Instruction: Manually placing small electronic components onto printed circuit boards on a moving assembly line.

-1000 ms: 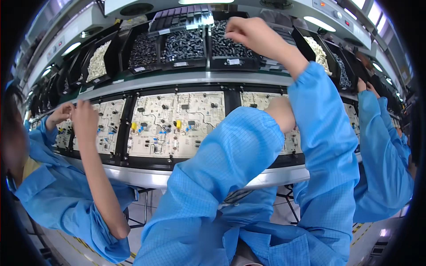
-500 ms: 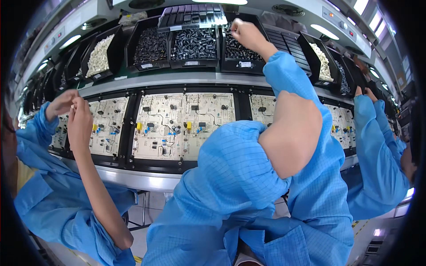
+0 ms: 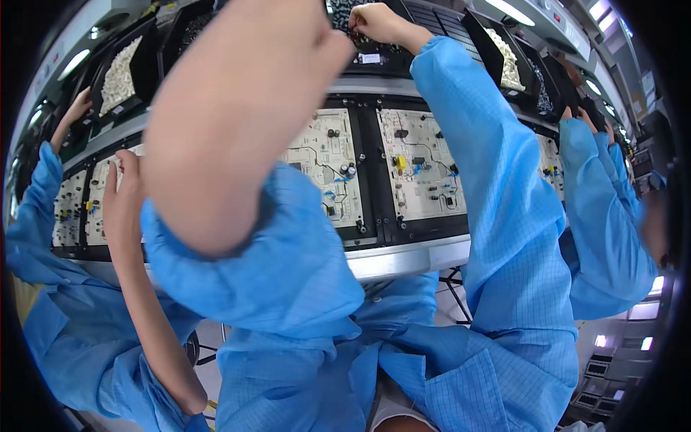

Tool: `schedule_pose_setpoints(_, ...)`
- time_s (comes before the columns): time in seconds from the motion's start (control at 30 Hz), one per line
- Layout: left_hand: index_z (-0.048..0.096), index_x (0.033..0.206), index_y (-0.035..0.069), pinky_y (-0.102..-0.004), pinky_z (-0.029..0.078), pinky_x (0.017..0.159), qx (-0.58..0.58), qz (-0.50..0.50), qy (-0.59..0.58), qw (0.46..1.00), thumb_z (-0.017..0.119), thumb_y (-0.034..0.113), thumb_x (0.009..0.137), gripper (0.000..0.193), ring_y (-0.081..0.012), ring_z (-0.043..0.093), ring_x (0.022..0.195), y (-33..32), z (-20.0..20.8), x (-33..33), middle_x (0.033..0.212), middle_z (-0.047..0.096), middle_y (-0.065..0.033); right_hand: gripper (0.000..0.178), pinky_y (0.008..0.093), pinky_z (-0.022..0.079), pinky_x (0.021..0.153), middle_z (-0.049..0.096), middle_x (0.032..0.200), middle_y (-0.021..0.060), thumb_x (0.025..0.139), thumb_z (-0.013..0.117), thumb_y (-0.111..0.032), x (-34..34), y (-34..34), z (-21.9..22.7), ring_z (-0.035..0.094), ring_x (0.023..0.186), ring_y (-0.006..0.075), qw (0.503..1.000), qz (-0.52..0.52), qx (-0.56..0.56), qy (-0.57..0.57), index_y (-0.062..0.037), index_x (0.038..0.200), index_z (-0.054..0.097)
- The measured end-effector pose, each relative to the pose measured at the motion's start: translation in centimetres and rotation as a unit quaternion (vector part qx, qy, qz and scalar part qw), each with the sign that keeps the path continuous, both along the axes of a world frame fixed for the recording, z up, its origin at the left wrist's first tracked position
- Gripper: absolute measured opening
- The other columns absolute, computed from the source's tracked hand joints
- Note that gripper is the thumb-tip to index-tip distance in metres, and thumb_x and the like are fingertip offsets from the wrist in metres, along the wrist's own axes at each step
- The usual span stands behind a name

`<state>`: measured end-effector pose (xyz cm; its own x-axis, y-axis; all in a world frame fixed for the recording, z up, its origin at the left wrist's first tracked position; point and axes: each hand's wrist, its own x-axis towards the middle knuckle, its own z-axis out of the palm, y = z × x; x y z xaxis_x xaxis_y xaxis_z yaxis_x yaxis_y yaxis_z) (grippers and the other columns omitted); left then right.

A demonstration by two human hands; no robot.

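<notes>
Currently, boards are being populated along a line, and the work looks only partly done. At far left a co-worker's hand (image 3: 121,193) is laid on a cream circuit board (image 3: 97,209), and a bin of white parts (image 3: 119,63) is seen above it. The left hand (image 3: 327,36) is raised close to the camera, forearm filling the upper middle; its fingers are cut off by the frame edge and blurred, so whether anything is held cannot be told. Below it, the centre board (image 3: 324,169) is seen with a few capacitors and blue parts fitted, and many empty positions are left. The next board (image 3: 425,169) is likewise partly filled, a yellow part and some dark ones in place. The right hand (image 3: 378,21) is reached into the black parts bin (image 3: 374,54) on the upper shelf, fingers pinched narrow among the small dark components; a picked part cannot be confirmed. Further right another bin of white parts (image 3: 507,68) is tilted forward, and a second co-worker's sleeve (image 3: 597,209) is seen at the neighbouring station. Judged overall: insertion is under way, most of it outstanding.
</notes>
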<state>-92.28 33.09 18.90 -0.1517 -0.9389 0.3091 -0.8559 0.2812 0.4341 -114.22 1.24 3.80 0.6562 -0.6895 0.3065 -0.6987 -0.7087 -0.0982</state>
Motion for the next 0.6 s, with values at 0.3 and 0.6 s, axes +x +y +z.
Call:
schedule_pose_setpoints(0.3, 0.064, 0.096, -0.001, -0.0313, 0.048, 0.066, 0.073, 0.088, 0.001, 0.994, 0.054, 0.021, 0.09, 0.025, -0.0204, 0.06, 0.07, 0.7, 0.3, -1.4, 0.08, 0.063, -0.0119, 0.035, 0.0268, 0.048, 0.066, 0.065, 0.085, 0.005, 0.087, 0.061, -0.015, -7.7, 8.3, 11.6, 0.056, 0.075, 0.0118, 0.967, -0.067, 0.086, -0.23, -0.004, 0.121, 0.062)
schedule_pose_setpoints(0.6, 0.065, 0.104, 0.002, -0.0371, 0.051, 0.074, 0.096, 0.07, -0.051, 0.992, 0.056, 0.03, 0.09, 0.032, -0.025, 0.064, 0.078, -3.9, -1.9, -0.5, 0.088, 0.066, -0.0141, 0.029, 0.0299, 0.048, 0.085, 0.063, 0.099, 0.0101, 0.092, 0.055, -0.008, -24.0, 12.6, 3.8, 0.06, 0.091, 0.0189, 0.6, 0.154, 0.435, -0.654, 0.0036, 0.118, 0.055)
